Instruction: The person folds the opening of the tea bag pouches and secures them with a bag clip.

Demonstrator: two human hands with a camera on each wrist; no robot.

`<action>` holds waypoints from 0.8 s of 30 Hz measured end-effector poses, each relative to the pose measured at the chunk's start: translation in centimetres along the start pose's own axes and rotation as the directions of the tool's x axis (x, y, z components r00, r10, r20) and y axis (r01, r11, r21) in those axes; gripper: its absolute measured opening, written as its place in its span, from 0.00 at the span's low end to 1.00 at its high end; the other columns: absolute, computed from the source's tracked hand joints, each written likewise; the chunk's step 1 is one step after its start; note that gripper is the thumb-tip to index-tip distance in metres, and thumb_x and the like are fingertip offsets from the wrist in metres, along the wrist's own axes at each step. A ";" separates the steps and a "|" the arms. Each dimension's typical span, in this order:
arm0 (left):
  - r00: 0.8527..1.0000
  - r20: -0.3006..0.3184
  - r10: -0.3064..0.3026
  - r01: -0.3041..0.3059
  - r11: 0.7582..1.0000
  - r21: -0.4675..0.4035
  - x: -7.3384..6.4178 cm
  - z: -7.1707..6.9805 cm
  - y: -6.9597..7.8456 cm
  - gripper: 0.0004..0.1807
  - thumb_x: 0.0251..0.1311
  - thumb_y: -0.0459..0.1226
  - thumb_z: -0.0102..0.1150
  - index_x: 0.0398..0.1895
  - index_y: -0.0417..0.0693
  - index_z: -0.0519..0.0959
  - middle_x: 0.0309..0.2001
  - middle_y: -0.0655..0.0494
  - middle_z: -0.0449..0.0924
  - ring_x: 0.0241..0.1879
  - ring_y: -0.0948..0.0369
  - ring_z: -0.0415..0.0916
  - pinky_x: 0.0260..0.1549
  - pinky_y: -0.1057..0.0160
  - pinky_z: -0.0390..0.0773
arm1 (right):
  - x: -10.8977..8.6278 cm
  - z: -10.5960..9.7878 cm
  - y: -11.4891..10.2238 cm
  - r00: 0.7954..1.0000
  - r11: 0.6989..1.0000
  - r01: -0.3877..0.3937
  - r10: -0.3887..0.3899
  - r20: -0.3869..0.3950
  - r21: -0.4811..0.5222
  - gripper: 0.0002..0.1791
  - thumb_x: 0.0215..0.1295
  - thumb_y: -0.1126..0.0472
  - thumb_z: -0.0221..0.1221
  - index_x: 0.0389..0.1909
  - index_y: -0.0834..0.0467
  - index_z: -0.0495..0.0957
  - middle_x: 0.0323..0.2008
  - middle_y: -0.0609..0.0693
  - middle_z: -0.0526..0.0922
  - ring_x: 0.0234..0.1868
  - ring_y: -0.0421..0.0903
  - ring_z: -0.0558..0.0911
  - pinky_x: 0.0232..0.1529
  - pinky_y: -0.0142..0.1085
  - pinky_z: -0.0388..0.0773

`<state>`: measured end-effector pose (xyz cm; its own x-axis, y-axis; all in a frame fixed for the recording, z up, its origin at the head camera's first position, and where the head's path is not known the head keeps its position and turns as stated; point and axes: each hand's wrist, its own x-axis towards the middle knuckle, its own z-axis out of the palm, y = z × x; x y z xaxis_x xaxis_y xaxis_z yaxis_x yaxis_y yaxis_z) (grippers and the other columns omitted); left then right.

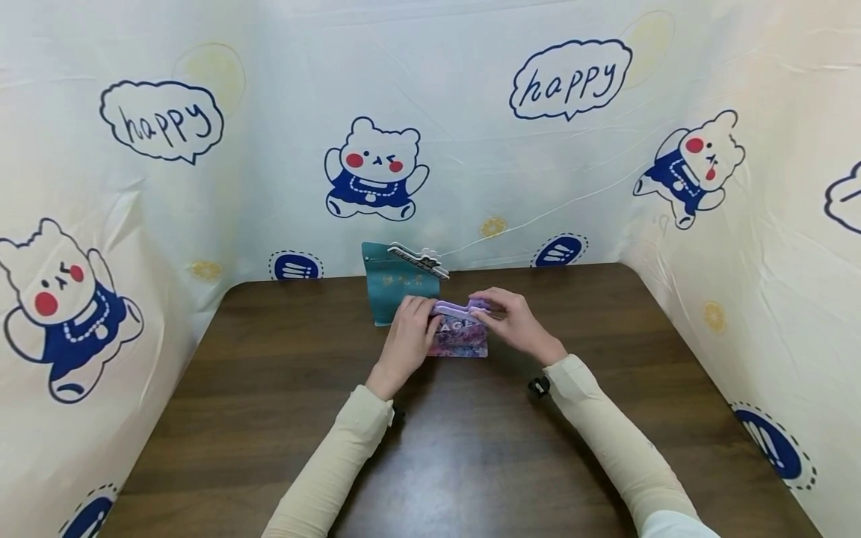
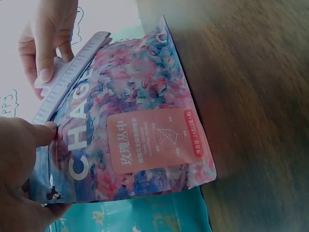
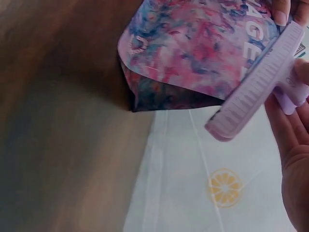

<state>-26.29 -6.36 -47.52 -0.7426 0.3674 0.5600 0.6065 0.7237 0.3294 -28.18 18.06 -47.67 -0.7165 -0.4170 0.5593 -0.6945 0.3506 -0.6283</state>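
A pink and blue floral tea pouch [image 2: 140, 82] stands on the table, its front lettered in white. My left hand [image 1: 406, 334] grips the pouch's upper edge at the left side, thumb on the front [image 2: 43, 134]. In my right hand [image 1: 516, 320] is a purple sealing clip [image 3: 258, 79], pinched by its handle between thumb and fingers. The clip's long ridged bar lies across the top edge of the pouch, tilted, with one end sticking out past the side. Both hands are close together over the pouch.
Just behind stands a teal pouch [image 1: 397, 288] with a black and white clip [image 1: 418, 261] slanting across its top. The brown wooden table [image 1: 282, 418] meets a white printed cloth [image 1: 269, 187] at the back and sides.
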 end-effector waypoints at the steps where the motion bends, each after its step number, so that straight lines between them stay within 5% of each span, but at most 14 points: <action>1: 1.000 -0.002 0.008 -0.008 1.000 0.011 0.0 0.0 0.1 0.15 0.68 0.38 0.64 0.52 0.38 0.81 0.48 0.46 0.84 0.51 0.50 0.75 0.57 0.51 0.76 | 0.1 -0.1 -0.1 1.000 1.000 -0.001 0.001 0.011 -0.011 0.17 0.65 0.69 0.66 0.55 0.58 0.82 0.48 0.54 0.85 0.46 0.48 0.85 0.48 0.46 0.84; 11: 0.994 -0.025 0.108 -0.103 0.982 0.158 -0.2 0.3 0.9 0.15 0.67 0.39 0.66 0.51 0.37 0.82 0.45 0.46 0.85 0.48 0.50 0.77 0.50 0.51 0.80 | 1.3 0.5 -2.3 0.987 0.974 0.057 -0.021 0.162 -0.219 0.17 0.65 0.64 0.68 0.54 0.57 0.82 0.48 0.49 0.83 0.47 0.43 0.82 0.53 0.42 0.82; 24: 0.992 -0.055 0.114 -0.106 0.986 0.127 -0.4 0.5 1.1 0.14 0.65 0.38 0.68 0.50 0.39 0.83 0.45 0.47 0.85 0.47 0.51 0.77 0.49 0.52 0.80 | 1.4 1.1 -2.8 0.982 0.939 0.082 -0.019 0.188 -0.334 0.12 0.68 0.65 0.65 0.51 0.58 0.80 0.45 0.50 0.85 0.47 0.45 0.82 0.54 0.43 0.81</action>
<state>-25.44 -5.40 -47.72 -0.6520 0.4146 0.6349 0.6407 0.7490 0.1689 -27.18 15.58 -45.68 -0.6778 -0.5739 0.4596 -0.7331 0.5749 -0.3634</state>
